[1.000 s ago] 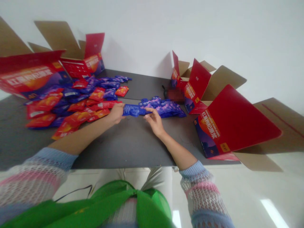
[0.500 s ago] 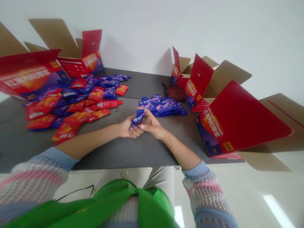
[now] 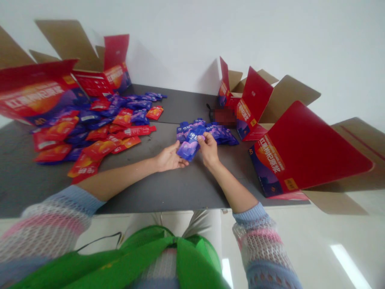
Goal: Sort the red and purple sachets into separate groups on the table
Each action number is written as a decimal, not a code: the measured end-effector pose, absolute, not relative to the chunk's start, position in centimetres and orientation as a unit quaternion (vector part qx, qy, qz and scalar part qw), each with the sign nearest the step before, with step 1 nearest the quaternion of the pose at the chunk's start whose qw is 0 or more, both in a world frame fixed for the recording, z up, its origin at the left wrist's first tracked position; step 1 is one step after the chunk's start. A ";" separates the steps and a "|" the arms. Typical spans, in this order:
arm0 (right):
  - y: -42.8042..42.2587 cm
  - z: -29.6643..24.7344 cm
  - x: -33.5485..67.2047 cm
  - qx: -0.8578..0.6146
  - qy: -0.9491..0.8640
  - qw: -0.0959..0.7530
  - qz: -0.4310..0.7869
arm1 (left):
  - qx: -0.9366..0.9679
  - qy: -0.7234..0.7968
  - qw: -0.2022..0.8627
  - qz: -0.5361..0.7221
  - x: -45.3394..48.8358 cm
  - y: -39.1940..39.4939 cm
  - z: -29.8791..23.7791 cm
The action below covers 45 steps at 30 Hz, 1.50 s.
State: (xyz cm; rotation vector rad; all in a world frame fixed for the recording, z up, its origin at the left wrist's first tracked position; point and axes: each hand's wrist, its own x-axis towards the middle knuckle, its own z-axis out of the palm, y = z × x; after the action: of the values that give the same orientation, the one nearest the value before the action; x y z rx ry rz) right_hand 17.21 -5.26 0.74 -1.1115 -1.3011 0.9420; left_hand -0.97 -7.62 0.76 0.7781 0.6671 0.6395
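My right hand (image 3: 208, 150) pinches the upper end of a purple sachet (image 3: 187, 147), which hangs down and to the left above the dark grey table (image 3: 162, 192). My left hand (image 3: 169, 158) lies palm-up and slightly curled, its fingertips just beside the sachet's lower end. Behind my right hand sits a heap of purple sachets (image 3: 218, 134). Farther left, a larger mixed pile of red and purple sachets (image 3: 90, 134) spreads over the table.
Open red-and-purple printed cartons with tan cardboard flaps (image 3: 300, 150) stand at the right, and more (image 3: 99, 78) at the back left. A blurred dark object (image 3: 224, 116) lies near the back right cartons. A white wall rises behind the table.
The purple sachet has moved from between both hands into my right hand's pinch. My left hand has let go and drawn slightly left. The sachet now faces up more openly.
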 end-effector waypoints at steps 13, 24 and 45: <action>-0.2 2.4 23.3 -0.542 -0.435 0.650 0.306 | 0.793 0.445 0.163 0.383 -3.9 -5.8 -0.2; 5.2 5.3 24.3 -0.596 -0.508 0.543 0.305 | 0.871 0.429 0.095 0.222 -3.3 -5.1 -1.1; 4.2 3.9 19.0 -0.652 -0.709 0.194 -0.184 | 0.875 0.447 0.104 0.151 -3.1 -5.2 0.0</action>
State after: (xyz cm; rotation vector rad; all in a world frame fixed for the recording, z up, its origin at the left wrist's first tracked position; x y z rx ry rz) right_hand 19.03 4.21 3.92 -1.8285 -1.9884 -0.5157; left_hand -3.10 -5.24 0.02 2.5815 1.3197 0.4467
